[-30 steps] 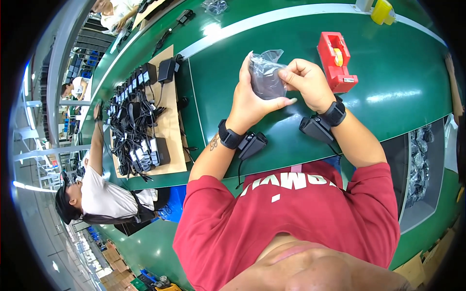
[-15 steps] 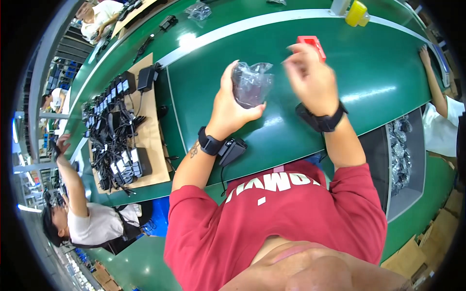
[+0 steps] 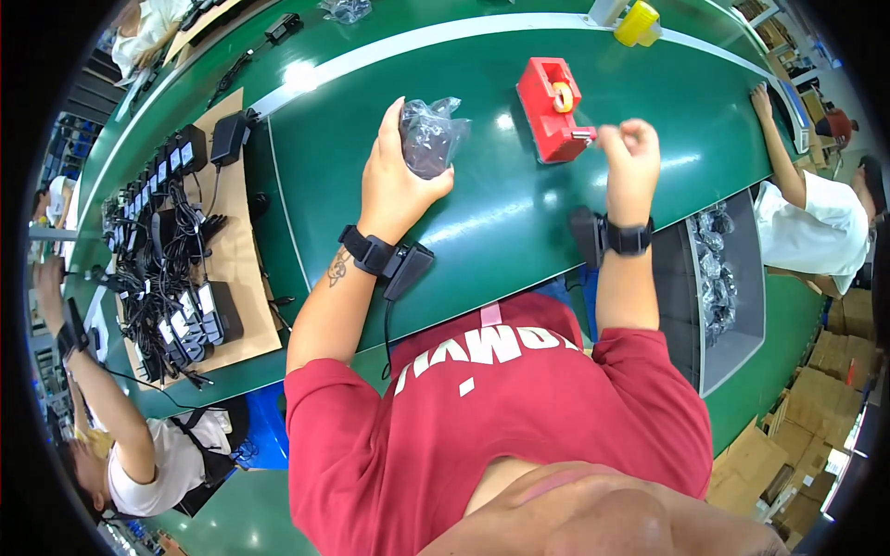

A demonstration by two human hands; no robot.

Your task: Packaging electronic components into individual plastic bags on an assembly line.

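Note:
My left hand [image 3: 397,181] grips a clear plastic bag with a dark object inside [image 3: 428,137], pressing it on the green table [image 3: 482,232]. My right hand [image 3: 630,157] is beside the red tape dispenser [image 3: 553,109], fingers pinched at its front end as if on a strip of tape; the tape itself is too thin to make out. Both wrists wear black bands with small black devices.
A cardboard sheet with several black chargers and cables [image 3: 167,269] lies at the left. A grey bin of bagged items [image 3: 718,278] sits at the right. A yellow tape roll [image 3: 638,23] is at the far edge. Other people work at left [image 3: 130,445] and right [image 3: 816,222].
My right hand left the bag and reached to the red tape dispenser, then drew back to its front end. My left hand kept hold of the bag.

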